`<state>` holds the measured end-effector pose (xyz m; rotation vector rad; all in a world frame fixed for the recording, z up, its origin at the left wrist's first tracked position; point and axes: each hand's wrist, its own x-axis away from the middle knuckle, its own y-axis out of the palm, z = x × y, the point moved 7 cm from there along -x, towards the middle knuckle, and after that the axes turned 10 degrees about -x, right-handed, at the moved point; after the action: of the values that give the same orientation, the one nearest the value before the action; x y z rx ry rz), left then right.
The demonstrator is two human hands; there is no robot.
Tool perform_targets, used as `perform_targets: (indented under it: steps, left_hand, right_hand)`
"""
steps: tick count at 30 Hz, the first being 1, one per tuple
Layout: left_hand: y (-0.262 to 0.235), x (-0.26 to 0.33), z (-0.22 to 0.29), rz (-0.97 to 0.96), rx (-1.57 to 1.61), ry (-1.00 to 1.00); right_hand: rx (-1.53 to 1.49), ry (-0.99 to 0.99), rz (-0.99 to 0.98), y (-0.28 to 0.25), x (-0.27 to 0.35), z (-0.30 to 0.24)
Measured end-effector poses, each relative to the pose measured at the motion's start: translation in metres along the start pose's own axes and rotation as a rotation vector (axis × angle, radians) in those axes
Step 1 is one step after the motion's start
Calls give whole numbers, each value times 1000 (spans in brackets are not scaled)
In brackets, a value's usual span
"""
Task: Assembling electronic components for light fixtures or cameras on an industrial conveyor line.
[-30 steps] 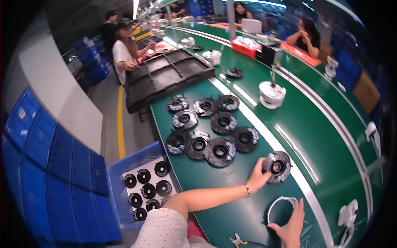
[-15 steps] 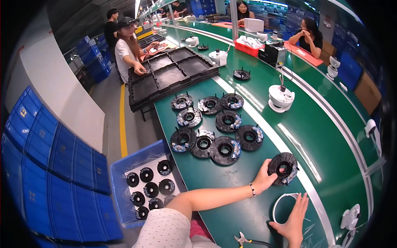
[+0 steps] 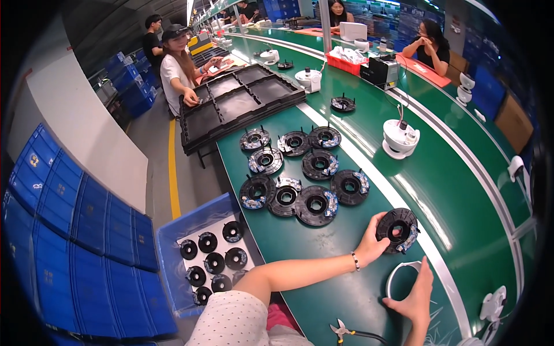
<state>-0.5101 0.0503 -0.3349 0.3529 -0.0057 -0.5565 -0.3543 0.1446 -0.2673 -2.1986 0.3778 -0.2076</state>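
My left hand (image 3: 371, 244) grips the left rim of a black round disc part (image 3: 397, 229) lying on the green table (image 3: 346, 271). Just below it, my right hand (image 3: 414, 297) rests on a white ring (image 3: 397, 272), fingers laid over its lower right side. Several more black disc parts (image 3: 316, 205) lie grouped on the table farther away from me.
A blue bin (image 3: 193, 230) at my left holds several black discs. Pliers (image 3: 341, 331) lie near the table's front edge. Black trays (image 3: 239, 104) sit stacked farther along. A white dome device (image 3: 400, 138) stands on the conveyor. Other people work at the far ends.
My left hand and the black disc have stayed in place on the table. My right hand has slid up onto the white ring.
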Motion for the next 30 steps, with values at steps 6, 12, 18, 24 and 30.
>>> perform_targets:
  steps: [6, 12, 18, 24, 30]
  left_hand:
    - [-25, -3, 36, 86, -282, 238]
    - [30, 9, 31, -183, 20, 121]
    - [39, 22, 19, -648, 505, -344]
    - [31, 7, 18, -457, 538, -546]
    - [25, 5, 8, -458, 523, -522]
  right_hand:
    - [-710, -198, 586, -71, -38, 9]
    - [-1092, -133, 516, -31, -52, -12]
    - [-589, -90, 413, -4, -55, -29]
    - [-561, -119, 259, 15, -57, -45]
    - [-363, -169, 331, 18, -55, -49]
